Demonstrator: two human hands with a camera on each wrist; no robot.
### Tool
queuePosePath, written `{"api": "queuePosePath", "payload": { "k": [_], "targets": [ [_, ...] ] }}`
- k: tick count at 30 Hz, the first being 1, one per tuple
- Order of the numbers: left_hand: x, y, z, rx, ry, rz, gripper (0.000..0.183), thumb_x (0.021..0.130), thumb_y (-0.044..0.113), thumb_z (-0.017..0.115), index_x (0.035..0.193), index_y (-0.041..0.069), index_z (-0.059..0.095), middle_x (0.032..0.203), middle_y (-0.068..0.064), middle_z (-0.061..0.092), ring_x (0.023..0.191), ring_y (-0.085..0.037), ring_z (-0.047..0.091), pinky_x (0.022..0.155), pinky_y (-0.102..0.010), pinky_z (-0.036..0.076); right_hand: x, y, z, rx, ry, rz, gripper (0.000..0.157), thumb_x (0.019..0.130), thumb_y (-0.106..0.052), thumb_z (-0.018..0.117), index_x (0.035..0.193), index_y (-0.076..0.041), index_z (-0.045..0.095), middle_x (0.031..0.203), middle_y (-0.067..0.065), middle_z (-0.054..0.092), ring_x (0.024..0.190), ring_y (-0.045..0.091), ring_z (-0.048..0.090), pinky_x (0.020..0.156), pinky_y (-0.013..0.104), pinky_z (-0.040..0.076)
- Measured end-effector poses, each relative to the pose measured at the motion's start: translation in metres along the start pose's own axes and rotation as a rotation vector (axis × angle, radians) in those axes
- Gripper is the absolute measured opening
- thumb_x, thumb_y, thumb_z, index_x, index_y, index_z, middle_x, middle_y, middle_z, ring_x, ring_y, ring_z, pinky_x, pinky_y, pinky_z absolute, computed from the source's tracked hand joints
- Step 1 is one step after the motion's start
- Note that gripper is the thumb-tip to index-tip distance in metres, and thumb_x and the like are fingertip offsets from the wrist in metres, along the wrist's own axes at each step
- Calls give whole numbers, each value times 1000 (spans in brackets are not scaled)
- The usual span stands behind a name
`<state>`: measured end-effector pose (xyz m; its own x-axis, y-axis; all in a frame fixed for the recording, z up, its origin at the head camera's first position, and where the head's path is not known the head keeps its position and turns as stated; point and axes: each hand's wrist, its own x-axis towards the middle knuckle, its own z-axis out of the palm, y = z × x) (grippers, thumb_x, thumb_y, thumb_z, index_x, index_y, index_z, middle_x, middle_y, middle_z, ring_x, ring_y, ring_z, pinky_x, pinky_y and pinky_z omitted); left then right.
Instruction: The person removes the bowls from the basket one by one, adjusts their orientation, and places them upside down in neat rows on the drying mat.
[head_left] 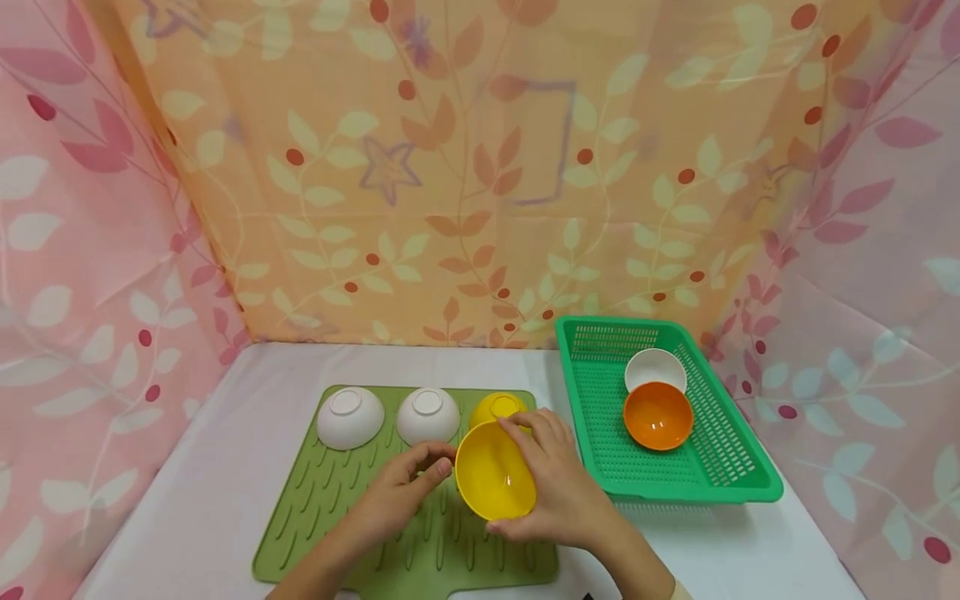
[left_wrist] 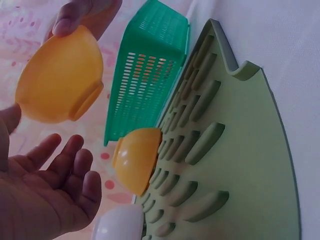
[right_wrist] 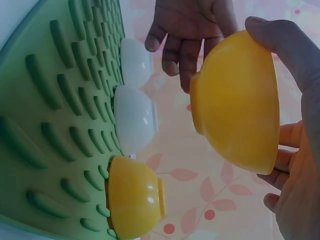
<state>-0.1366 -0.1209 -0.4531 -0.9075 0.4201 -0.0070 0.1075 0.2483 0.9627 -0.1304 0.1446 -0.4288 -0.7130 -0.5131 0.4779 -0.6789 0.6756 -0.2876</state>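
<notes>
My right hand [head_left: 562,487] grips a yellow bowl [head_left: 491,477] by its rim, thumb and fingers spread across its width. The bowl is tilted in the air over the green drying mat [head_left: 307,508], its inside showing in the head view. At its left side is my left hand [head_left: 405,492]; in the left wrist view the thumb is right at the rim and the loosely bent fingers [left_wrist: 75,145] stay off the bowl. Behind, a second yellow bowl [right_wrist: 132,197] lies upside down on the mat, beside two upside-down white bowls [head_left: 350,419].
A green plastic basket [head_left: 573,400] stands to the right of the mat. Inside it are an orange bowl [head_left: 658,417] and a white bowl [head_left: 654,367], both with their openings showing. Patterned cloth [head_left: 465,208] hangs behind the white table and at both sides.
</notes>
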Motion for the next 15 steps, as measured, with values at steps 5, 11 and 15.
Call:
{"api": "queuePosePath", "payload": {
  "k": [5,11,15],
  "targets": [
    [3,-2,0,-93,-104,-54,52,105,40,56,144,5,53,133,-8,64,122,-26,61,98,-45,53,0,0,1,13,23,-5,116,57,-65,91,151,-13,47,144,1,44,138,26,34,112,57,27],
    [2,-3,1,-194,-170,-90,56,104,36,62,147,2,51,136,-11,63,122,-24,61,103,-46,51,2,-3,4,-4,43,-10,114,59,-65,90,152,-14,46,147,1,43,141,27,32,115,56,24],
    [0,-1,2,-258,-174,-112,53,103,34,63,145,2,52,130,-10,65,116,-22,61,103,-49,49,3,-4,9,-41,93,-60,116,58,-66,90,150,-10,47,148,6,44,140,29,34,117,55,22]
  ]
}}
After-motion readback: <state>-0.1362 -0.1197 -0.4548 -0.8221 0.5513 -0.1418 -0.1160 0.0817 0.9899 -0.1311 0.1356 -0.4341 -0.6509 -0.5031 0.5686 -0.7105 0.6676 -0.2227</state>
